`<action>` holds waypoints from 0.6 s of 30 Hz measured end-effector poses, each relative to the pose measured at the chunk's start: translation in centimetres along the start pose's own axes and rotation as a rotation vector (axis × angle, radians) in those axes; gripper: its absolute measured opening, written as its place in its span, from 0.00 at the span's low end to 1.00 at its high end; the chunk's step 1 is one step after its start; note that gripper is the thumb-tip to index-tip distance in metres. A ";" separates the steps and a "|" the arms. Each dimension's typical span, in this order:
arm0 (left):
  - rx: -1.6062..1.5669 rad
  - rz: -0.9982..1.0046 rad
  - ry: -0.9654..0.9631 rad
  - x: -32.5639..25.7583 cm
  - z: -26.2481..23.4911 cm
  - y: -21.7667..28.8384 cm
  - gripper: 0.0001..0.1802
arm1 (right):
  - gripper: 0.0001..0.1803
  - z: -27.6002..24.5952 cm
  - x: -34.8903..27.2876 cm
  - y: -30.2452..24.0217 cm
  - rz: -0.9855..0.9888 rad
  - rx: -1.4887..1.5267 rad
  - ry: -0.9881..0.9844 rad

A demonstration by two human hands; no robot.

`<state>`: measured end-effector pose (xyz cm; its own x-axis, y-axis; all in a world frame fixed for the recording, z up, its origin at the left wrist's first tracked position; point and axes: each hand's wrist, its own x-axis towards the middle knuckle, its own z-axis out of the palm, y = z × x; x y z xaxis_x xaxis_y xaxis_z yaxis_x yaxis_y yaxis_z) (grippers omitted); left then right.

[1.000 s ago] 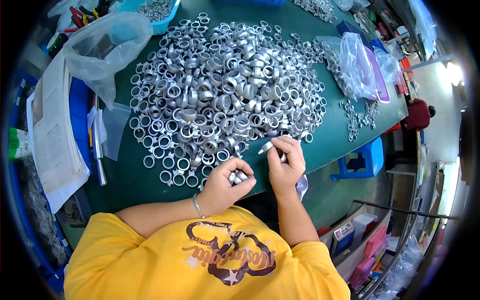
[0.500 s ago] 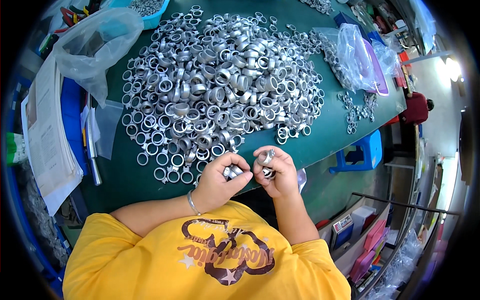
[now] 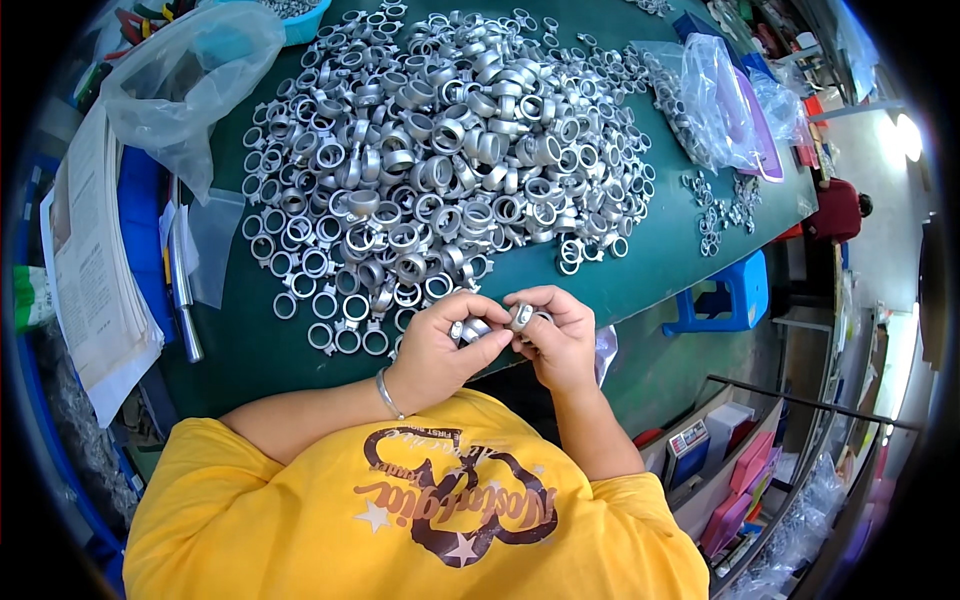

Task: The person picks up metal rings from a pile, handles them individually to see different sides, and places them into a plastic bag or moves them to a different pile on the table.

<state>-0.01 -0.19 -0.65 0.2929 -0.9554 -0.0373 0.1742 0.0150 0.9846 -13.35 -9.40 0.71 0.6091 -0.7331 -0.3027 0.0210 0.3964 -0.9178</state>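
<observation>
Two bare hands, now brought together: the right hand, which a second ago stands forward near the edge of the heap and half a second ago is apart from its partner, is drawn in against the fingertips of the left hand. The left keeps nearly the same place throughout. Right hand: thumb and fingers closed on a ring fitting, held just in front of the table's near edge, with part of another ring visible behind the thumb. Left hand: curled around a small clutch of fittings, its thumb and forefinger tips at the ring in the right; whether they press on it cannot be told. Held ring: silver-grey metal, short and band-like, tilted, with a small raised lug turned to view; its far side is hidden by fingers. Heap of rings: the same grey metal, matt to satin, many bearing a small projecting lug, piled several deep at the middle and thinning to single pieces at the rim, on a green tabletop. Left wrist: one silver bangle.
</observation>
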 end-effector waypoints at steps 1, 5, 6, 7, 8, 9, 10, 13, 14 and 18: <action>0.004 -0.001 -0.003 0.0 0.0 0.0 0.06 | 0.07 0.0 0.0 0.1 -0.030 -0.022 -0.012; 0.009 0.009 -0.008 0.1 -0.1 -0.1 0.06 | 0.08 0.0 -0.1 0.2 -0.090 -0.064 -0.021; 0.008 0.015 -0.007 0.1 0.0 -0.1 0.06 | 0.08 0.0 -0.2 0.2 -0.112 -0.081 -0.020; 0.013 0.020 -0.013 0.1 0.0 -0.1 0.06 | 0.08 0.0 -0.2 0.2 -0.134 -0.098 -0.019; 0.018 0.025 -0.018 0.1 -0.1 0.0 0.06 | 0.08 0.0 -0.2 0.3 -0.171 -0.146 -0.014; 0.024 0.030 -0.023 0.1 -0.1 0.0 0.06 | 0.08 0.0 -0.2 0.3 -0.207 -0.193 -0.008; 0.028 0.025 -0.023 0.1 -0.1 0.1 0.06 | 0.08 0.0 -0.2 0.3 -0.244 -0.241 -0.002; 0.036 0.011 -0.022 0.0 -0.1 0.2 0.06 | 0.09 0.1 -0.2 0.2 -0.300 -0.315 0.004; 0.036 0.008 -0.023 0.0 -0.1 0.2 0.05 | 0.09 0.1 -0.2 0.2 -0.317 -0.336 0.008; 0.035 0.025 -0.023 0.1 -0.2 -0.2 0.05 | 0.10 0.5 0.3 0.6 -0.452 -0.397 0.050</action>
<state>0.12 -0.22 -0.91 0.2750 -0.9614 -0.0088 0.1336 0.0291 0.9906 -12.79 -9.11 0.18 0.5705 -0.8098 0.1367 -0.0343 -0.1898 -0.9812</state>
